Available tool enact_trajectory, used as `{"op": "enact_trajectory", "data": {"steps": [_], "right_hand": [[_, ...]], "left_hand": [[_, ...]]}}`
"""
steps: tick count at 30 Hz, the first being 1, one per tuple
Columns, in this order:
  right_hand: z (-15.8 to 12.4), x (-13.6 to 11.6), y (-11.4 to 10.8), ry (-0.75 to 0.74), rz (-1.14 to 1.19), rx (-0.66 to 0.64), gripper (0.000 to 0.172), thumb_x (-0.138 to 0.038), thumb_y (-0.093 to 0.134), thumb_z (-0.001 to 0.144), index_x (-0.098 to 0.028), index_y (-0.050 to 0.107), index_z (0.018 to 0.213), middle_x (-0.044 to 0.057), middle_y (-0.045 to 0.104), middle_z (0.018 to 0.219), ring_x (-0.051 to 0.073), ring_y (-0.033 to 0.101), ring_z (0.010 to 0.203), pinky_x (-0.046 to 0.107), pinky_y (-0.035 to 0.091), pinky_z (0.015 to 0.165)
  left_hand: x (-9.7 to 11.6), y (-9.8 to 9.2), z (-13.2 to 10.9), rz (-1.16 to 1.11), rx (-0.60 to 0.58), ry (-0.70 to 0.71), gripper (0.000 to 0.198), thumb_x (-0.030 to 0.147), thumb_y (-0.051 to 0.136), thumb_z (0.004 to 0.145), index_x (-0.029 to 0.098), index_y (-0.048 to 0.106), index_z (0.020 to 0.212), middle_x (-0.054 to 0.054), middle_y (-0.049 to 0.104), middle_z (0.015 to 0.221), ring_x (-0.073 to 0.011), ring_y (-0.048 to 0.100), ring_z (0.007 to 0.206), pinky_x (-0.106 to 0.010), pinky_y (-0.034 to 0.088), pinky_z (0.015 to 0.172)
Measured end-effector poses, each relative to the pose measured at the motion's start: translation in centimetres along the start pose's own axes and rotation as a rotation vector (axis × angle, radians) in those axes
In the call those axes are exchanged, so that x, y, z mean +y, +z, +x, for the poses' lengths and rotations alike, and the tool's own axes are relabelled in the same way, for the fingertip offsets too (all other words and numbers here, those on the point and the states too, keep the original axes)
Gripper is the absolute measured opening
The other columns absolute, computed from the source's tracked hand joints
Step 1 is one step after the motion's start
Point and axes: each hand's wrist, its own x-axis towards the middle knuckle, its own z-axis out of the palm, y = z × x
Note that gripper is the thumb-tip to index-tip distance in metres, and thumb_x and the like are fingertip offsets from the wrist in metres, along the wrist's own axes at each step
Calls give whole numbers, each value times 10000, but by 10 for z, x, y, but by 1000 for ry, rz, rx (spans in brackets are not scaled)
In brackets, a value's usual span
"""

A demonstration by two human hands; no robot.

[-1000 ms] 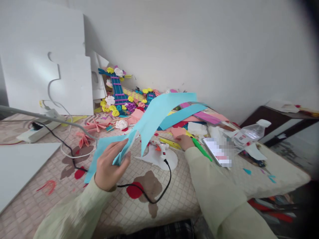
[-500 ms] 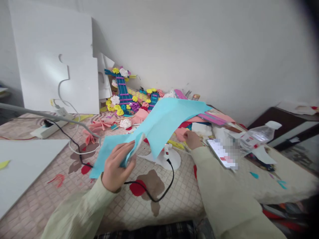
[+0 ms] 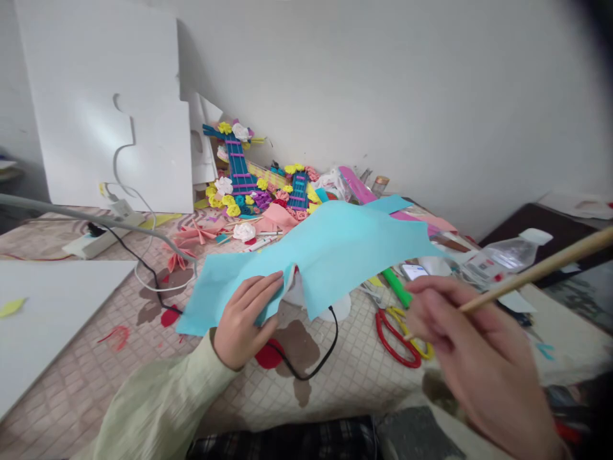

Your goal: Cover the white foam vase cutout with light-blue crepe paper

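Note:
A light blue sheet (image 3: pixel 354 246), thin like crepe paper, spreads over the middle of the table with its far part bowed up. My left hand (image 3: pixel 249 322) grips a folded part of its near edge, fingers on top and thumb below. At the right, my right hand (image 3: pixel 483 358) is closed around a thin wooden stick (image 3: pixel 541 273), which slants up out of the frame. Scissors with red handles (image 3: pixel 382 329) lie left of that hand, beside yellow handles (image 3: pixel 427 352). Close to its fingertips is a green strip (image 3: pixel 396 287).
Paper flowers and a blue guitar-like craft piece (image 3: pixel 238 163) fill the back. A power strip (image 3: pixel 90 244) and white board (image 3: pixel 52 313) lie left, with a black cable (image 3: pixel 330 351) near the sheet. A phone (image 3: pixel 414 272) and plastic bottle (image 3: pixel 517 252) are at right.
My right hand has come back from under the sheet's far side to the near right, now with a wooden stick in it. My left hand and the sheet have shifted slightly right.

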Motion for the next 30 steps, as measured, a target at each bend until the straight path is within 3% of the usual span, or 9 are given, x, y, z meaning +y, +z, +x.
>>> {"op": "enact_trajectory", "data": {"steps": [4,7,11,16,19,22,25,30], "right_hand": [[9,-7,42,11,-169,-346,243,-349,388,856,-251,582,965,2,550,688,70,293,387,222,242,350],[34,0,60,-48,-268,-448,244,-305,369,855,-210,586,913,-4,555,680,67,329,408,203,284,386],[56,14,63,-7,-291,-428,223,-276,373,838,-196,575,788,-26,506,607,69,338,407,193,273,393],[63,24,58,33,-376,-424,199,-242,431,796,-191,546,641,-35,462,530,94,380,452,210,292,442],[58,25,63,-12,-408,-401,150,-205,444,781,-208,591,748,-45,461,532,104,402,485,216,299,481],[50,31,72,28,-348,-436,225,-182,412,790,-219,603,903,-50,456,534,100,390,459,220,300,481],[46,41,76,60,-243,-442,164,-251,442,803,-213,579,885,-47,460,548,101,406,477,217,306,481],[39,54,64,214,-104,-288,220,-434,323,856,-238,416,826,-74,401,563,72,330,383,204,262,399]], "left_hand": [[1,6,0,15,-62,27,545,88,490,726,182,383,1251,-106,462,1271,-252,416,1129,-443,377,936],[2,7,0,28,-95,39,521,103,487,743,177,384,1249,-107,436,1290,-258,396,1145,-444,367,943],[3,6,2,52,-145,49,501,135,451,780,195,369,1271,-98,411,1311,-262,387,1145,-449,370,931],[4,7,3,109,-158,86,483,150,450,788,208,397,1265,-79,427,1302,-262,395,1125,-428,388,910],[5,9,2,153,-188,121,447,191,459,805,192,423,1250,-88,430,1302,-271,403,1106,-424,399,887],[6,10,2,193,-209,160,412,239,473,818,170,454,1224,-103,445,1287,-283,416,1087,-424,417,845],[6,12,3,225,-208,192,400,263,492,815,168,474,1204,-105,473,1262,-285,432,1070,-421,428,809],[6,13,3,252,-254,232,395,164,482,804,180,478,1199,-78,458,1286,-270,440,1070,-400,430,788]]}}
